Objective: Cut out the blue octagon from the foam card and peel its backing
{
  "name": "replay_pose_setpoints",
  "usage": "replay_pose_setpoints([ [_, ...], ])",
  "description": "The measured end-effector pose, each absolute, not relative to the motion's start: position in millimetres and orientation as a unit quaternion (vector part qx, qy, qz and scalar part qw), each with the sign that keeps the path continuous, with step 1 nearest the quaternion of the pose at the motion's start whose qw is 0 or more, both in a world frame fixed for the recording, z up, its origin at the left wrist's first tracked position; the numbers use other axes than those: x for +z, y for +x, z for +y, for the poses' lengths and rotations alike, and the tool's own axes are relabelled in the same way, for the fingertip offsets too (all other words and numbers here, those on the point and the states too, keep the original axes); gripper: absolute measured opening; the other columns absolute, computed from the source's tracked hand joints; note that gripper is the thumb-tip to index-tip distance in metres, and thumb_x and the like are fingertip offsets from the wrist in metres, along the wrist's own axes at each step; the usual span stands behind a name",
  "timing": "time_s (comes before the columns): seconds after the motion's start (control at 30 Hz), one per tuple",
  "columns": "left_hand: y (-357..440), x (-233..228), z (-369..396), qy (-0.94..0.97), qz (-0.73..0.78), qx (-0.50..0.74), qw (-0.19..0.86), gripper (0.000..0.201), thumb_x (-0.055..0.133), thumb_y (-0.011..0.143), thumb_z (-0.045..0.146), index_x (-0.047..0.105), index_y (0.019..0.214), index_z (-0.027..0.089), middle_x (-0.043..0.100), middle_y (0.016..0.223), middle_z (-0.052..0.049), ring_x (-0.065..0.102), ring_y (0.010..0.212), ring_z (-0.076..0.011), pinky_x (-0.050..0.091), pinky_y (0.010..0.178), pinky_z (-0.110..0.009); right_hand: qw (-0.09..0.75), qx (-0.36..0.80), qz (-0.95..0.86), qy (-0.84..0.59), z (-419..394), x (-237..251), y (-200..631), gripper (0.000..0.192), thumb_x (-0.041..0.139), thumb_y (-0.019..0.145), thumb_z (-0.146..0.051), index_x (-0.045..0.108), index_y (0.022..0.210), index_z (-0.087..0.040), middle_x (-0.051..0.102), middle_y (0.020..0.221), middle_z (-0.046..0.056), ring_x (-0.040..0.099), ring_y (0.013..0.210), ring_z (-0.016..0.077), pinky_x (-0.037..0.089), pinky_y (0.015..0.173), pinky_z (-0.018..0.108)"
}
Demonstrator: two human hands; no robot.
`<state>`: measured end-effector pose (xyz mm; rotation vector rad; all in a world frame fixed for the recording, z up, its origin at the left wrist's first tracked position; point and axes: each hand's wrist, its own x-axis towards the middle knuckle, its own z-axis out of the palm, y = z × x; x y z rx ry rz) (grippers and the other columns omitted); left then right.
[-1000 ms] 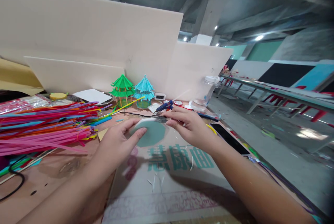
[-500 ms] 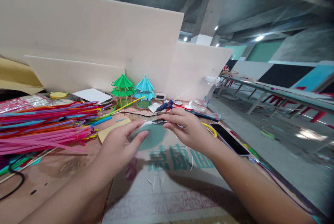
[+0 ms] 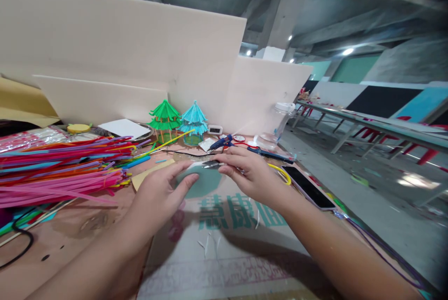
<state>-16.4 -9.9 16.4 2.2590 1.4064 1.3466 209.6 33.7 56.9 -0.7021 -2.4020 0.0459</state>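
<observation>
My left hand grips a teal paper disc by its near left edge, thumb on top. My right hand holds small metal scissors whose blades sit at the disc's far edge. Both hands hover just above a cardboard sheet printed with teal characters.
A big pile of coloured straws lies at left. Behind the hands stand a green straw pagoda and a blue straw pagoda, with a blue glue gun beside them. A phone and a clear jar are at right.
The right hand with the scissors has shifted slightly along the disc's far edge, and the left hand has turned the disc a little. A tan cardboard piece near the straws shows more.
</observation>
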Motion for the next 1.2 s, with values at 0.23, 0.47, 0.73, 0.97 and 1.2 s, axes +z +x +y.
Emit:
replay_pose_setpoints([
  [0.23, -15, 15, -12, 0.766, 0.472, 0.434, 0.049, 0.021, 0.057, 0.091, 0.030, 0.067, 0.108, 0.025, 0.073, 0.111, -0.001, 0.067, 0.105, -0.0214, 0.050, 0.089, -0.031, 0.306, 0.002, -0.912, -0.272, 33, 55, 206, 0.028, 0.050, 0.097, -0.027, 0.067, 0.118, -0.018, 0.067, 0.098, 0.009, 0.060, 0.090, 0.0187, 0.047, 0.078, 0.031],
  [0.47, -15, 13, -11, 0.763, 0.476, 0.434, 0.046, 0.023, 0.058, 0.091, 0.027, 0.067, 0.112, 0.025, 0.074, 0.110, 0.000, 0.068, 0.101, -0.0209, 0.051, 0.084, -0.030, 0.316, 0.007, -0.914, -0.253, 35, 51, 205, 0.027, 0.051, 0.096, -0.024, 0.067, 0.116, -0.018, 0.068, 0.099, 0.009, 0.060, 0.089, 0.0175, 0.047, 0.076, 0.030],
  [0.73, -16, 11, -7, 0.764, 0.484, 0.423, 0.054, 0.022, 0.057, 0.091, 0.031, 0.068, 0.109, 0.023, 0.074, 0.109, -0.002, 0.068, 0.100, -0.0222, 0.052, 0.079, -0.030, 0.313, -0.003, -0.918, -0.245, 42, 48, 204, 0.027, 0.051, 0.096, -0.024, 0.068, 0.115, -0.015, 0.068, 0.098, 0.009, 0.059, 0.085, 0.0174, 0.045, 0.072, 0.030],
  [0.97, -18, 13, -6, 0.762, 0.485, 0.425, 0.057, 0.019, 0.056, 0.092, 0.031, 0.068, 0.105, 0.025, 0.075, 0.103, -0.001, 0.069, 0.097, -0.0218, 0.051, 0.085, -0.032, 0.326, -0.002, -0.908, -0.262, 40, 48, 207, 0.029, 0.050, 0.097, -0.029, 0.067, 0.118, -0.018, 0.068, 0.099, 0.009, 0.060, 0.088, 0.0180, 0.046, 0.076, 0.030],
  [1.2, -15, 14, -10, 0.772, 0.479, 0.415, 0.047, 0.022, 0.057, 0.091, 0.028, 0.067, 0.110, 0.025, 0.074, 0.111, -0.001, 0.068, 0.102, -0.0219, 0.051, 0.087, -0.033, 0.305, 0.001, -0.916, -0.260, 35, 50, 204, 0.028, 0.050, 0.097, -0.025, 0.067, 0.118, -0.019, 0.068, 0.102, 0.008, 0.059, 0.089, 0.0179, 0.046, 0.077, 0.031],
])
